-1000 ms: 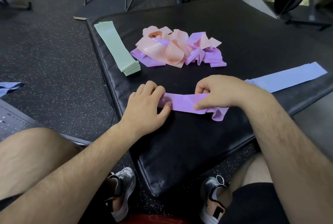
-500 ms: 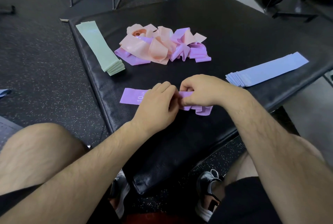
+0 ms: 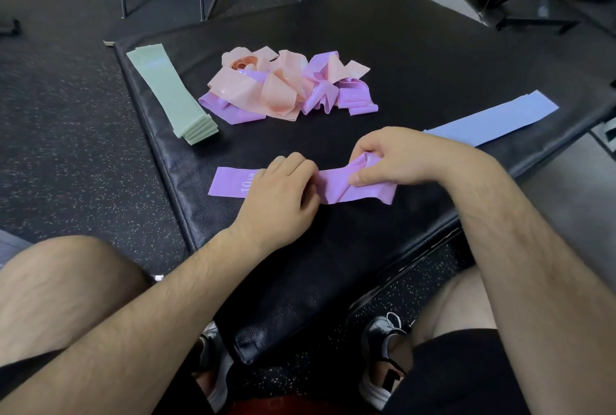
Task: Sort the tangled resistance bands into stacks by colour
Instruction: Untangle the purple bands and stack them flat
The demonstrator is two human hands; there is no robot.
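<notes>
The purple band under your hands lies across the black mat, on its near side, nearer you than the tangled pile. Over the last second its left end has come out flat, so the "10 LB" print now shows, while the right end is still twisted and bunched. Your left hand has slid inward from that end and now presses fingers-together on the band's middle; your right hand is pinched shut on the crumpled end, lifting it a little. That suggests you are halfway through flattening the first purple band. Left of the pile sits the green stack, right of it the blue stack, both tidy. Pink and purple bands remain knotted in the pile, so two colours are left.
</notes>
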